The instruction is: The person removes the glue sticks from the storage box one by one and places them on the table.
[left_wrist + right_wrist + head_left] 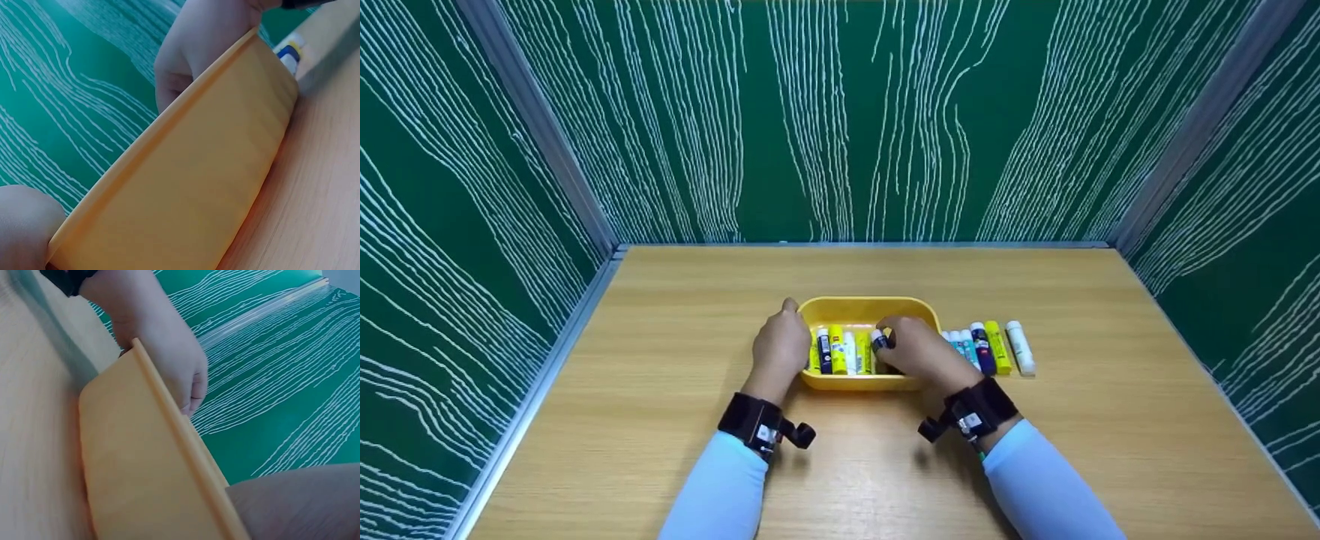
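Head: left hand (781,345) curled its grip on a yellow box (859,383) at the left rim; right hand (924,349), grip nearly closed, pinched a dark glue stick (881,342) inside. Tabletop (870,274) reached a green wall (877,112). Left wrist: right hand crossed the rim. Right wrist: left hand straddled it.

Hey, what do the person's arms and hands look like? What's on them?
Both arms have pale blue cloth sleeves. Each wrist wears a wide black band with a small white patch and a short, rounded black piece sticking out. The left hand and right hand are gloveless.
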### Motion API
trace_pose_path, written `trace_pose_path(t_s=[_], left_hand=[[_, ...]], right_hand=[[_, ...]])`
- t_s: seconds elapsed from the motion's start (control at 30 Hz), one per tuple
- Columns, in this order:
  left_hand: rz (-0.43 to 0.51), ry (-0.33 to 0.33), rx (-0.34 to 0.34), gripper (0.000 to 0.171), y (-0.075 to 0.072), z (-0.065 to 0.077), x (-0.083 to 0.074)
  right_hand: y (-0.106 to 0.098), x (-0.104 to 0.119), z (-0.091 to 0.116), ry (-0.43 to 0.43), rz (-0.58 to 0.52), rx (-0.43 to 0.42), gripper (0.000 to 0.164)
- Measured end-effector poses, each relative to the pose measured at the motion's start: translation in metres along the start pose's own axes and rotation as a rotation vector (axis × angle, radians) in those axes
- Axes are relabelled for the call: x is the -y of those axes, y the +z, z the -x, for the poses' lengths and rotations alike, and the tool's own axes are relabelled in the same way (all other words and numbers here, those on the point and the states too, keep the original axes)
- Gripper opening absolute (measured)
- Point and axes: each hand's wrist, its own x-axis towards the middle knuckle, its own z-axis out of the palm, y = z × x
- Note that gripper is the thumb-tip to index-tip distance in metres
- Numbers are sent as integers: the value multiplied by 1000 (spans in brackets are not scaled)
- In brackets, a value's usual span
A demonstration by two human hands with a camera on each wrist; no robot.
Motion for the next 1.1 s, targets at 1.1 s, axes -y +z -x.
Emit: trace_pose_path(t_s=[1.1], left_hand=[[-28,-30,32,36,-1,-2,-1]], right_hand=[[-142,-118,52,265,-157,-179,69]])
